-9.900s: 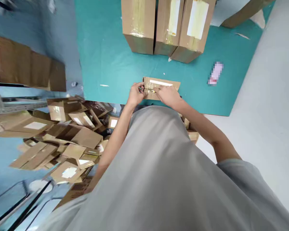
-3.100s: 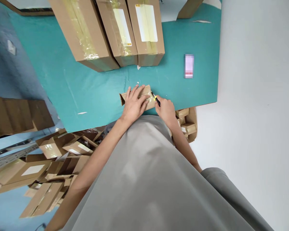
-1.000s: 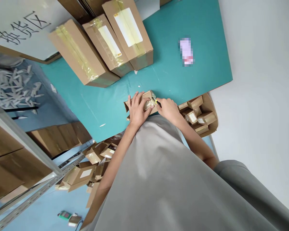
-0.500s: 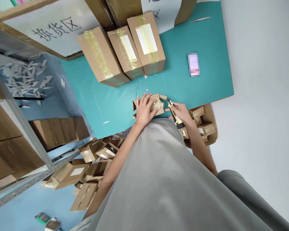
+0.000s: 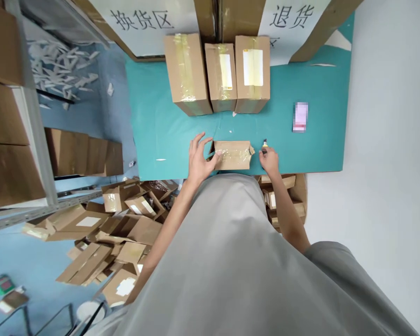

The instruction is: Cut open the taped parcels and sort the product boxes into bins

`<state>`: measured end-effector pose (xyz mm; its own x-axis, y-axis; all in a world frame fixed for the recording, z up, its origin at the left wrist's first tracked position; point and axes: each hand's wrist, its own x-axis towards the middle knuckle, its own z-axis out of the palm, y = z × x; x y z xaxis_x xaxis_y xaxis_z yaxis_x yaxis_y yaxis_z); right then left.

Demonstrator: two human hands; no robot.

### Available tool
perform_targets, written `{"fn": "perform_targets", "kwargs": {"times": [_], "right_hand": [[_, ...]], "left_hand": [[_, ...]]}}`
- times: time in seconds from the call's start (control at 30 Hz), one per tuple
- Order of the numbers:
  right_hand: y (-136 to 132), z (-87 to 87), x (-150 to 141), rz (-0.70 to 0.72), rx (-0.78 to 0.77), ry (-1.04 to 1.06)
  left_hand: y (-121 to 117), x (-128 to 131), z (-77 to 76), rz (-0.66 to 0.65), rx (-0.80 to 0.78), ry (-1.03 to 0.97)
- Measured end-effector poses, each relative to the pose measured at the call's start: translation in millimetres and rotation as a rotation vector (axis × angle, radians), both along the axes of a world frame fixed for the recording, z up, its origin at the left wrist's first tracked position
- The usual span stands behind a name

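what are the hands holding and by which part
The right hand seems to hold the cutter by its body, far end showing. The left hand is spread at the small box, no clear grip.

At the far edge of the bench (image 5: pixel 318 93), I read 换货区 on the left carton's left sheet (image 5: pixel 143 35) and 退货 on the right sheet (image 5: pixel 290 30), the character below partly hidden by a box (image 5: pixel 253 94). Box labels (image 5: pixel 227 72) are too small for me.

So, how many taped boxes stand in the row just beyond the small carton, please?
3: left box, middle box and right box, side by side on the teal table; none seems hidden.
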<state>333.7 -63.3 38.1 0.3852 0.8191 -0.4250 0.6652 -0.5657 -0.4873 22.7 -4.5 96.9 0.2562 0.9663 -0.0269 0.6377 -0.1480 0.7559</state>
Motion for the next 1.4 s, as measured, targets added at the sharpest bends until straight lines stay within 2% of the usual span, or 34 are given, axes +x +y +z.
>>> {"fn": "perform_targets", "kwargs": {"times": [0.1,0.17,0.3,0.5,0.6,0.67,0.77,0.87,0.93,1.03,1.1,1.17,1.3,1.4], "right_hand": [[-10,21.4,-5,0.109,0.098,0.333],[-12,31.4,-8,0.151,0.116,0.457],[-10,38.0,-3,0.235,0.075,0.542],[-5,35.9,6,0.415,0.062,0.585],[-6,39.5,4,0.458,0.083,0.555],[-12,43.7,1,0.450,0.105,0.442],[-28,49.5,-6,0.389,0.120,0.229],[-43,53.9,-15,0.329,0.099,0.150],[-47,57.4,-21,0.310,0.129,0.166],[-40,64.2,-33,0.287,0.164,0.203],[-29,67.8,-43,0.267,0.144,0.169],[-15,68.1,-52,0.251,0.128,0.106],[5,55.3,-55,0.231,0.143,0.118],[3,39.6,-33,0.164,0.195,0.233]], "left_hand": [[-10,-2,-13.8,-0.064,-0.079,-0.021],[-13,4,-23.8,-0.153,-0.113,-0.035],[-10,14,-36.2,-0.215,-0.120,-0.037],[-10,11,-37.9,-0.216,-0.129,-0.023],[-11,10,-37.4,-0.204,-0.145,-0.034],[-11,11,-36.9,-0.183,-0.148,-0.047],[-10,16,-35.5,-0.166,-0.153,-0.075],[-10,20,-35.2,-0.161,-0.168,-0.120],[-9,17,-38.6,-0.102,-0.177,-0.186],[-4,3,-52.2,0.161,-0.246,-0.315],[1,-9,-64.6,0.359,-0.369,-0.380],[5,-17,-75.7,0.488,-0.542,-0.422],[4,-14,-84.4,0.595,-0.892,-0.447],[-2,-1,-81.4,0.586,-1.024,-0.466]]}}
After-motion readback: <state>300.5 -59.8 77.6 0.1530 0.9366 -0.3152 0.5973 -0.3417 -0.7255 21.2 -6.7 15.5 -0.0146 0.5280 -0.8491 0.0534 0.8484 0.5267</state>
